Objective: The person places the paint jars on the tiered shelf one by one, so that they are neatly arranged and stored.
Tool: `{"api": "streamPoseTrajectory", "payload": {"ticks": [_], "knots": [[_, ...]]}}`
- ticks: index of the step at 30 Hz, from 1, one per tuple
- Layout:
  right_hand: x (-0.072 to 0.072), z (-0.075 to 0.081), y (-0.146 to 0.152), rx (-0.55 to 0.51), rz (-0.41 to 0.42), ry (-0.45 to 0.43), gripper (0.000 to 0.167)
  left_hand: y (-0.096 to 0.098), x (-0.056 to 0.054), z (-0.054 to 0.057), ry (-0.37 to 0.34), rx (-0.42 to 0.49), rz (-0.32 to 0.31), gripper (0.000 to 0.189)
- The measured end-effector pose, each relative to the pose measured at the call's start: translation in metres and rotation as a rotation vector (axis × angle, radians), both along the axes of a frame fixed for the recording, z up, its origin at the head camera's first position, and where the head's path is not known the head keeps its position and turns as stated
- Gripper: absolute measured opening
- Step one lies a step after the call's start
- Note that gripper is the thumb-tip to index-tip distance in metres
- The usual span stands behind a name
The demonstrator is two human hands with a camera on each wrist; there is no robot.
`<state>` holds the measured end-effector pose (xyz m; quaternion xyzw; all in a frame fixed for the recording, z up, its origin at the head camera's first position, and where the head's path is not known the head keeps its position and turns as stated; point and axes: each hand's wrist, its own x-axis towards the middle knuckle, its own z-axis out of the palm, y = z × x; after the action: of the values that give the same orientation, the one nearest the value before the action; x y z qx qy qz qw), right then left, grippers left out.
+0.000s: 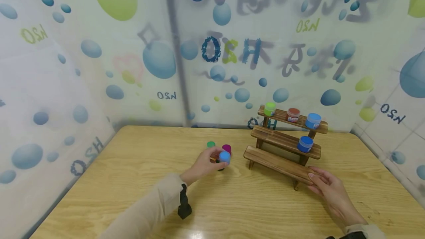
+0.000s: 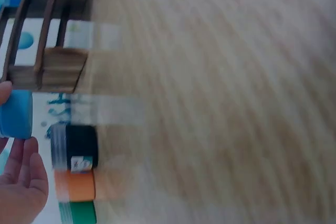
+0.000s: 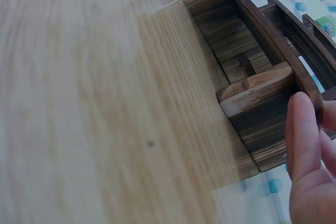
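My left hand point(image 1: 202, 164) pinches a small light blue paint jar point(image 1: 224, 158) between thumb and fingers, in front of several other jars. In the left wrist view this blue jar point(image 2: 16, 114) is in my fingers, with a black jar point(image 2: 79, 148) close by. My right hand point(image 1: 332, 191) grips the right end of the lowest step of a three-tier wooden display stand point(image 1: 275, 163). The thumb lies over the step's edge. From the right wrist, the stand's underside point(image 3: 257, 87) shows beside my fingers point(image 3: 304, 135).
On the stand's top tier are a lime green jar point(image 1: 270, 109), a brownish red jar point(image 1: 293, 115) and a blue jar point(image 1: 313, 121). A darker blue jar point(image 1: 305, 144) sits on the middle tier. Green point(image 1: 210, 144) and magenta point(image 1: 227, 149) jars stand behind my left hand, with an orange jar point(image 2: 76, 185) among them.
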<state>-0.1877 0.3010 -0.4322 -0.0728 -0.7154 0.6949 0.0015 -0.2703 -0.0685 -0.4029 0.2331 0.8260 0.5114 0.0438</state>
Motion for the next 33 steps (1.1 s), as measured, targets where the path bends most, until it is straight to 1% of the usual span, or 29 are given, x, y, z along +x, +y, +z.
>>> {"api": "streamPoseTrajectory", "payload": {"ticks": [3,7,11,14,17,20,22,25,29,33], "knots": [[0.000,0.000,0.000,-0.011,-0.003,-0.003,0.039,0.009,0.004,-0.001,0.021,-0.011,-0.019,0.034],[0.001,-0.001,-0.001,-0.023,-0.006,-0.003,0.036,0.022,0.006,0.003,0.050,-0.013,-0.053,0.033],[0.001,-0.001,-0.001,-0.020,-0.006,-0.002,0.032,0.036,0.004,0.011,0.094,-0.015,-0.087,0.031],[0.000,0.000,0.000,-0.007,0.000,0.003,0.038,0.047,0.001,0.019,0.122,-0.022,-0.124,0.032],[0.000,0.000,0.001,-0.016,0.003,0.003,0.043,0.059,0.000,0.027,0.133,-0.042,-0.153,0.032],[0.000,0.000,0.001,-0.040,0.005,0.006,0.037,0.069,0.001,0.033,0.132,-0.047,-0.183,0.033],[0.001,0.000,0.001,-0.050,0.004,0.013,0.030,0.075,0.002,0.035,0.133,-0.036,-0.209,0.033],[0.001,-0.001,0.001,-0.056,0.004,0.029,0.023,0.084,0.001,0.035,0.144,-0.032,-0.232,0.033],[0.001,-0.002,0.000,-0.078,0.005,0.037,0.018,0.094,0.000,0.036,0.170,-0.061,-0.216,0.036],[0.001,-0.001,0.000,-0.061,0.006,0.035,0.020,0.104,-0.002,0.038,0.213,-0.097,-0.201,0.038]]}}
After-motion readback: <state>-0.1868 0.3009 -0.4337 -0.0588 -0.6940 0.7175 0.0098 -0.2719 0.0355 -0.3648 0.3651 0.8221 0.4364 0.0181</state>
